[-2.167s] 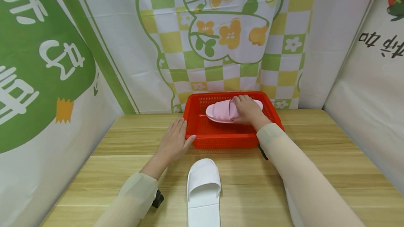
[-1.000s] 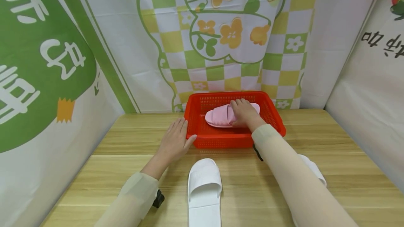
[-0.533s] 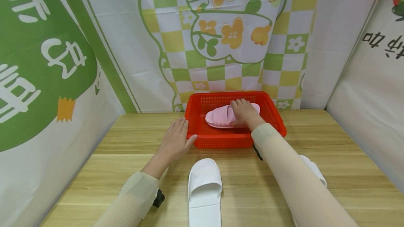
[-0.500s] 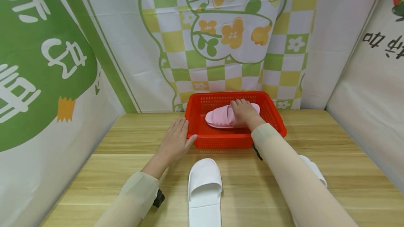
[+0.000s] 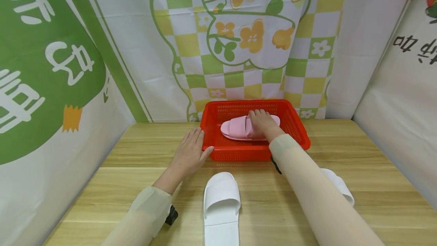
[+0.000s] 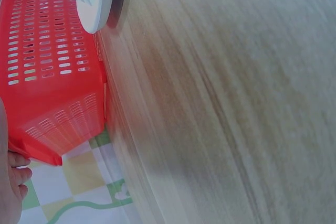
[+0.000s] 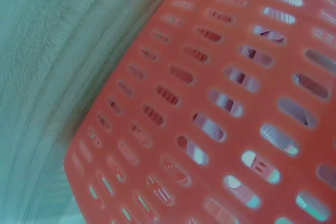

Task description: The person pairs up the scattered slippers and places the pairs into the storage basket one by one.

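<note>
Fingers [image 5: 257, 113] of right hand [image 5: 263, 123] curled around pink slipper [image 5: 238, 127], inside red basket [image 5: 240, 155], toe towards basket's left edge. Left hand [image 5: 188, 150] against that edge, fingers straight, thumb apart. Basket near back edge of tabletop [image 5: 146, 147]; one white slipper [image 5: 222, 204] before basket's front edge, second white slipper [image 5: 340, 186] partly hidden by right sleeve [image 5: 310, 181].

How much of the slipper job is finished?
Looks done: a pink slipper is inside the red basket. In hand: the right hand grips it; the left hand touches the basket. Probably remaining: letting go, then maybe the two white slippers outside on the table.
</note>
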The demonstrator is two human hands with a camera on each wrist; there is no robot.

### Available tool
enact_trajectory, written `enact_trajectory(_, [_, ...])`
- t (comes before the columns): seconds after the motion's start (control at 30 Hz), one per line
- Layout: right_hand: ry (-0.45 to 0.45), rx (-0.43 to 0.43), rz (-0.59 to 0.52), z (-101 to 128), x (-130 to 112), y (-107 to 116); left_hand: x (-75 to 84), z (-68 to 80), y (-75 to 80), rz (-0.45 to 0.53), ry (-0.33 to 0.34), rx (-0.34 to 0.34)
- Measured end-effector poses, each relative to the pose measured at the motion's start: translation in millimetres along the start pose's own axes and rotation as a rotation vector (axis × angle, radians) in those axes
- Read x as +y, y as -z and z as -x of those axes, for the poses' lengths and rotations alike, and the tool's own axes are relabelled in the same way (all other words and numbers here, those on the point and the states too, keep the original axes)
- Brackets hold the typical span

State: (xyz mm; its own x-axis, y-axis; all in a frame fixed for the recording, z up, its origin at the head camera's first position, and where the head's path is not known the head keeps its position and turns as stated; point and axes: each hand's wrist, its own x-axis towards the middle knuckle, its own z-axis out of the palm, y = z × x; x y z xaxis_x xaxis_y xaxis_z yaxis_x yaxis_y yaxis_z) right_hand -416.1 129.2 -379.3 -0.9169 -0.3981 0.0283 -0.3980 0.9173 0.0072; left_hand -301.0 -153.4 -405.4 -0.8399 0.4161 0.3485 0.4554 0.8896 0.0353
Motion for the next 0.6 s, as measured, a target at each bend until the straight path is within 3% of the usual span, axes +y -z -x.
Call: enact_trajectory(0.6, [-0.065,-0.062,-0.089,4.7,-6.5,2.7,1.9,1.3,2.6,0.008,0.009,-0.012])
